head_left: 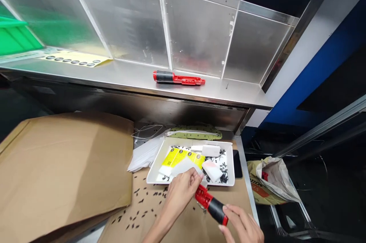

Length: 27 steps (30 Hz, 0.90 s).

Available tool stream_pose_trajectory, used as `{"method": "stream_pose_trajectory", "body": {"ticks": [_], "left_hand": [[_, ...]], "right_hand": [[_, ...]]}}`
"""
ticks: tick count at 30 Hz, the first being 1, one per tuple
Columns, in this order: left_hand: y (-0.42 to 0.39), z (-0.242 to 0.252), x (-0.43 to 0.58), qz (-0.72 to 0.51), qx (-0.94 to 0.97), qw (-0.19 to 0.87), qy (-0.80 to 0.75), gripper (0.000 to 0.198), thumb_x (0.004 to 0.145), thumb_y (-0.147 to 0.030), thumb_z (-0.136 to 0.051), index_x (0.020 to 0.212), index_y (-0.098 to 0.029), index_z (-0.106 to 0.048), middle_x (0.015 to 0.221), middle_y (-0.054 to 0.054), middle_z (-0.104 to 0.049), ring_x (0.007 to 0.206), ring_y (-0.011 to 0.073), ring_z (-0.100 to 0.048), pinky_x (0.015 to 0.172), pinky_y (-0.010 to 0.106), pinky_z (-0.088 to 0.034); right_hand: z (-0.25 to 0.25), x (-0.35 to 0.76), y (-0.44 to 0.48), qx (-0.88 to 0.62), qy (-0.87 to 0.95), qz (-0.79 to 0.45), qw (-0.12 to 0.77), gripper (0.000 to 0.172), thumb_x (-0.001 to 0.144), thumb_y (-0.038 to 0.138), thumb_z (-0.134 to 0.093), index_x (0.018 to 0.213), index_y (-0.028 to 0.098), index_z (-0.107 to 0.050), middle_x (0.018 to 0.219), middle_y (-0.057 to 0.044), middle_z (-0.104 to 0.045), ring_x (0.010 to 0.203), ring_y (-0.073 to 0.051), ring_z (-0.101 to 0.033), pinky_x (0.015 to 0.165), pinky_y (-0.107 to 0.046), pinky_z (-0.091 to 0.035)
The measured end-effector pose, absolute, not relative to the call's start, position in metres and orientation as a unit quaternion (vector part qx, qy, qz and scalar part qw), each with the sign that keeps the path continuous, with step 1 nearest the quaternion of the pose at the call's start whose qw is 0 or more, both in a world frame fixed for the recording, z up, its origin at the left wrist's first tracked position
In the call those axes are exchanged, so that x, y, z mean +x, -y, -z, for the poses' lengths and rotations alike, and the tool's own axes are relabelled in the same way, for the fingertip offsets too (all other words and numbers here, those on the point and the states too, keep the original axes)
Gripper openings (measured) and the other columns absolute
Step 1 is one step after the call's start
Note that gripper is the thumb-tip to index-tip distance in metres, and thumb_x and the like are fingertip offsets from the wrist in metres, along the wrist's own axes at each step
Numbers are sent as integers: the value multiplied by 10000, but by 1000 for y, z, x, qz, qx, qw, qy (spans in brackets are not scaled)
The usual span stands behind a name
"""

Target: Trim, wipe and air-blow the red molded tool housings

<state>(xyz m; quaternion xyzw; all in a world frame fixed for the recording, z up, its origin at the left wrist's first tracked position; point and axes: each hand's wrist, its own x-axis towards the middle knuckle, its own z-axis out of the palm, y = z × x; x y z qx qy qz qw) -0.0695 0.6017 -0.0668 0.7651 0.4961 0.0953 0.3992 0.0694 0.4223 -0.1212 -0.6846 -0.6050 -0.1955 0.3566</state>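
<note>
Narrow cardboard (143, 179) between box (94, 166) edge and tray (229, 163); right fingers (235, 214) around red-black handle (216, 208); left fingers (192, 179), hold unclear

Metal panels (197, 33) — steel ledge (126, 77) below

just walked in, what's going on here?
A person grips a red-and-black plastic part by its lower end with the right hand. The left hand is at its upper red end; what it pinches there is unclear. Just beyond sits a white tray with a yellow label sheet and black bits. A similar part lies on the metal ledge.
</note>
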Motion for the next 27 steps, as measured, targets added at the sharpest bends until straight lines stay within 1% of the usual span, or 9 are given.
{"method": "stream_pose_trajectory", "body": {"ticks": [3,7,9,13,19,21,24,26,27], "left_hand": [[-590,66,-64,-91,770,395,-494,321,843,-520,-332,677,-257,-409,645,7,-548,642,205,-502,646,311,-307],[-574,62,-61,-90,768,417,-478,343,840,-543,-323,669,-256,-399,623,-13,-517,613,184,-488,625,295,-304],[-567,58,-58,-98,764,425,-475,355,848,-555,-314,670,-256,-388,611,-24,-501,602,176,-481,617,291,-300],[-556,53,-54,-121,754,433,-479,349,852,-549,-343,667,-256,-376,608,-28,-490,610,178,-477,615,295,-288],[-542,57,-52,-145,733,480,-459,373,839,-573,-386,640,-257,-385,584,-29,-486,593,175,-473,598,293,-307],[-541,56,-52,-158,725,495,-452,391,845,-590,-390,643,-256,-394,587,-30,-483,594,174,-456,595,295,-307],[-544,52,-53,-186,712,508,-448,419,846,-619,-394,643,-252,-398,607,-30,-458,610,171,-413,599,302,-295],[-547,49,-56,-203,702,516,-447,435,839,-638,-398,644,-249,-388,625,-31,-431,633,170,-394,613,306,-296],[-549,48,-58,-211,696,523,-444,441,835,-647,-398,645,-249,-382,635,-32,-419,646,171,-394,623,306,-306]], "right_hand": [[117,77,-425,-668,617,206,362,246,1000,303,-502,1153,186,-654,906,-79,-767,730,-195,-747,630,-290,-575],[116,80,-431,-661,627,207,357,430,970,299,-579,1350,100,-539,991,-125,-765,796,-216,-751,666,-300,-590],[118,74,-433,-670,613,187,375,449,983,306,-550,1383,105,-507,975,-123,-762,796,-226,-748,675,-326,-590],[122,63,-438,-680,588,176,400,438,985,322,-540,1376,129,-508,969,-113,-765,800,-233,-747,681,-340,-581],[111,62,-447,-701,573,175,388,397,979,346,-551,1318,140,-538,986,-128,-765,787,-241,-739,689,-349,-571],[103,62,-448,-699,577,164,390,407,983,346,-543,1331,137,-526,1000,-136,-761,830,-249,-741,709,-354,-577],[91,64,-440,-686,582,144,412,442,966,359,-575,1350,148,-516,1081,-144,-747,963,-261,-734,782,-355,-588],[88,69,-430,-684,569,129,439,410,952,350,-596,1318,173,-545,1119,-137,-735,1010,-259,-723,811,-348,-589],[88,71,-425,-686,557,114,453,384,945,341,-598,1295,187,-562,1113,-128,-730,1001,-253,-723,790,-334,-592]]}}
